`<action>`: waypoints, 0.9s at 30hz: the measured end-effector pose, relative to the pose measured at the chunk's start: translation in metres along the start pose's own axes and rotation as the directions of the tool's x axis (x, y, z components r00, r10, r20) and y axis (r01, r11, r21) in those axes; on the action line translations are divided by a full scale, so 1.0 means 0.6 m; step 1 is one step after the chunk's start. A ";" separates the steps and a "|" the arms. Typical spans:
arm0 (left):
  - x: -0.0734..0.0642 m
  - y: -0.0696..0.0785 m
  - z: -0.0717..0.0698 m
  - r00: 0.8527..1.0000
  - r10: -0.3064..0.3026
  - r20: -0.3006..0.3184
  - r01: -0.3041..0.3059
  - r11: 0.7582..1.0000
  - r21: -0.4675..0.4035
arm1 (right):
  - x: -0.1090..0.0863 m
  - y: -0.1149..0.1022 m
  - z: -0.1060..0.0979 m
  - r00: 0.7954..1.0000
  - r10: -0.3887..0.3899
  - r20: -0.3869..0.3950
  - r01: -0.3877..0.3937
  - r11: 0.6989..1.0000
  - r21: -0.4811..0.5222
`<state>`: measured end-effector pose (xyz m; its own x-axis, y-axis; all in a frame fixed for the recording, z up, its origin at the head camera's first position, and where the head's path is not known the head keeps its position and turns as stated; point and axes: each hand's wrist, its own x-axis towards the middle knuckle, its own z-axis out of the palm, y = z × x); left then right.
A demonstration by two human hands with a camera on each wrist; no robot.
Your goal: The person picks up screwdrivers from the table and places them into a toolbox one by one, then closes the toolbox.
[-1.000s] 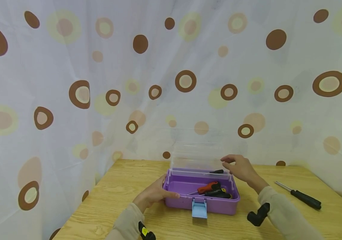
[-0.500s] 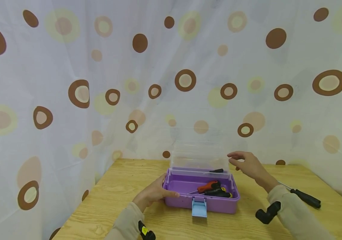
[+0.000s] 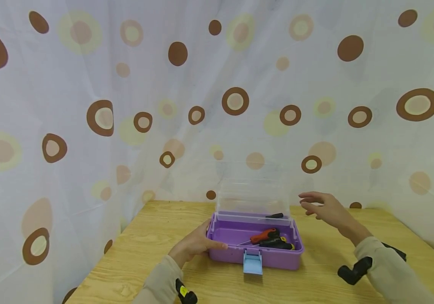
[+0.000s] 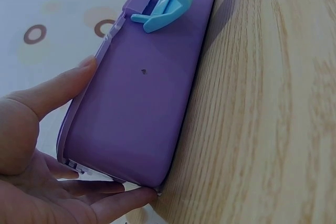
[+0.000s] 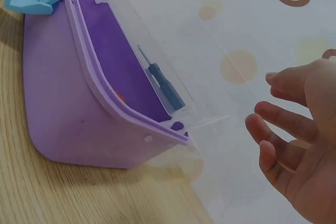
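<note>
A purple toolbox [image 3: 232, 256] stands on the table with its clear lid [image 3: 252, 198] tipped back and its light blue latch [image 3: 252, 264] hanging down in front. My left hand [image 3: 195, 244] grips its left end, thumb on the front rim and fingers along the side. Inside lie a red and black screwdriver [image 3: 262, 236] and black handles with yellow ends [image 3: 274, 243]. Against the clear lid shows a small dark screwdriver [image 5: 167, 87]. To the right of the box, my right hand [image 3: 327, 210] hovers with loosely bent fingers and nothing in them.
On the wooden table [image 3: 156, 236], a longer screwdriver [image 3: 398, 252] with a black handle lies at the right, mostly hidden behind the right sleeve. A white curtain [image 3: 201, 63] with brown and beige dots hangs behind and to the left.
My right hand has drawn away from the lid toward the right, and its sleeve now covers most of the screwdriver on the table. The left hand and toolbox have stayed in place.
</note>
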<state>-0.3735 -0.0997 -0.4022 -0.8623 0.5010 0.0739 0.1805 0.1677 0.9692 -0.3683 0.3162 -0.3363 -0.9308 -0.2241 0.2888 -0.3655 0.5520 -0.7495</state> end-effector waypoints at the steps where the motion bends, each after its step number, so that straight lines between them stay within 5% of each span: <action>1: 0.000 0.000 0.000 1.000 0.007 0.002 -0.007 1.000 0.000 | -0.002 0.002 -0.002 1.000 -0.002 0.001 0.002 1.000 -0.003; 27: -0.004 -0.001 -0.002 1.000 -0.022 -0.018 0.022 1.000 0.010 | -0.063 0.085 -0.065 0.998 -0.022 -0.063 0.015 0.993 -0.116</action>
<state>-0.3723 -0.1019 -0.4027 -0.8746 0.4815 0.0569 0.1661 0.1873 0.9682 -0.3522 0.3845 -0.3622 -0.9212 -0.1854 0.3420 -0.3776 0.6380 -0.6711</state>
